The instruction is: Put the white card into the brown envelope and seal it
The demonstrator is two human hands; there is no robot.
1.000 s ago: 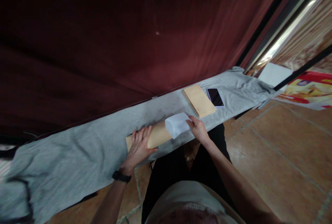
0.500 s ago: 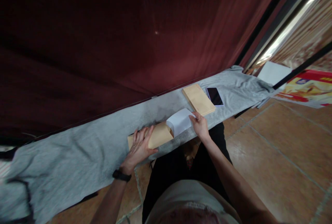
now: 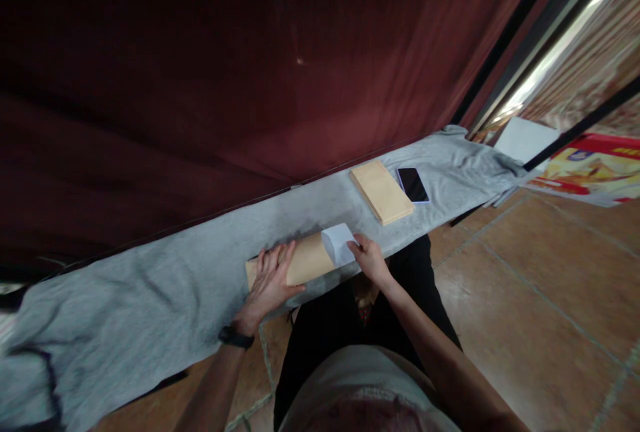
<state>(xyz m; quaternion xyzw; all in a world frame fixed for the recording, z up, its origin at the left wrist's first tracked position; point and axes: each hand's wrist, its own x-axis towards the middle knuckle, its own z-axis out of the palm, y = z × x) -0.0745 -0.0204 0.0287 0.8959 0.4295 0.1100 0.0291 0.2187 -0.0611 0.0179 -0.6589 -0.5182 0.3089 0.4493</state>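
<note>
The left hand [image 3: 270, 279] lay flat with fingers spread, pressing a brown envelope [image 3: 305, 260] onto the cloth-covered bench [image 3: 150, 299]. The right hand [image 3: 367, 259] pinched the outer edge of a white paper [image 3: 340, 243]. The paper sat partly inside the envelope's mouth with its outer part showing, so the filling looked about half done. A stack of envelopes [image 3: 381, 192] and a phone [image 3: 413, 184] lay further right. None showed writing, and the poster [image 3: 595, 169] lettering was too blurred to read.

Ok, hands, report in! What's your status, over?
Left hand flat on brown envelope. Right hand pinches white paper at its open end. Envelope stack and phone lie apart, nothing blocking.
</note>
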